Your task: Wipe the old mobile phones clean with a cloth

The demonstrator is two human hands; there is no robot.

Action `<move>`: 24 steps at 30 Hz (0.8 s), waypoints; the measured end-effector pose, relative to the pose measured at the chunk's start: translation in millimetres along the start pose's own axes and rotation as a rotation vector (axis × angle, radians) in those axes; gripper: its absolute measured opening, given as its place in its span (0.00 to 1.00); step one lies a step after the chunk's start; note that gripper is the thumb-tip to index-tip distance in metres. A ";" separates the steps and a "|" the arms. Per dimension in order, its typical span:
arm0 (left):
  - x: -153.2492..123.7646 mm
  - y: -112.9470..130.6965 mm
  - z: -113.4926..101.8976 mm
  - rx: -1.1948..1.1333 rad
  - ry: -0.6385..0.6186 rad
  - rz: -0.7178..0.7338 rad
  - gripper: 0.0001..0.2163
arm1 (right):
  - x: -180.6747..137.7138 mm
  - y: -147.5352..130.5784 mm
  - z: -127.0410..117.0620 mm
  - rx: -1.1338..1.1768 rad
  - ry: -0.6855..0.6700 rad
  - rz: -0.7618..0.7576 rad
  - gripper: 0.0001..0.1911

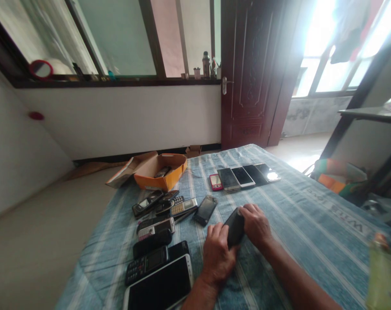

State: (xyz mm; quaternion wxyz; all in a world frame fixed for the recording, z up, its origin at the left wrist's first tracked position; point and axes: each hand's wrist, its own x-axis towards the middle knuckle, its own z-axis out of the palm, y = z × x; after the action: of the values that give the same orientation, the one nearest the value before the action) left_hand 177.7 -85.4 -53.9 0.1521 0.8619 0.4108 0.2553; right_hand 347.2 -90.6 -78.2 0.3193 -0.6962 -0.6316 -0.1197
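A dark phone (234, 228) is held tilted between both hands, just above the striped blue bedspread (299, 206). My left hand (217, 249) grips its near left end, fingers wrapped round the edge. At the far right end, my right hand (256, 221) has its fingers closed on the phone's corner. Just beyond lies a black touchscreen phone (206, 210). To the left are several old keypad phones, among them a silver one (184, 207) and a black one (147, 265). A large white-framed phone or tablet (159, 286) lies nearest me on the left.
An open orange box (161, 183) with a phone inside stands at the bed's far left edge. Several phones lie in a row farther back, including a small red one (216, 182) and a white one (243, 177). A greenish-yellow object (383, 275) is at right.
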 end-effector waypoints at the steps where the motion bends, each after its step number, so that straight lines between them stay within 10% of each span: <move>1: -0.2 -1.5 1.4 0.011 0.023 0.007 0.11 | -1.4 -2.6 0.7 0.009 0.012 -0.016 0.13; 9: 0.9 -15.8 7.2 0.088 0.180 0.080 0.05 | -16.0 -50.0 2.5 0.187 0.007 -0.232 0.08; 18: -0.7 -15.7 11.9 0.167 0.216 0.000 0.20 | -6.2 -15.0 4.5 0.107 0.036 -0.046 0.13; 24: -0.5 -21.9 12.9 0.207 0.264 0.033 0.15 | -14.6 -40.6 3.9 0.235 -0.010 -0.162 0.10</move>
State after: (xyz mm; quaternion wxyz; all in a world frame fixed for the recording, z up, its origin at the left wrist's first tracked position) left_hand 170.9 -72.9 -75.0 0.0031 0.8385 0.4372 0.3251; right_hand 304.9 -100.1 -77.6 0.3851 -0.6012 -0.6970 -0.0669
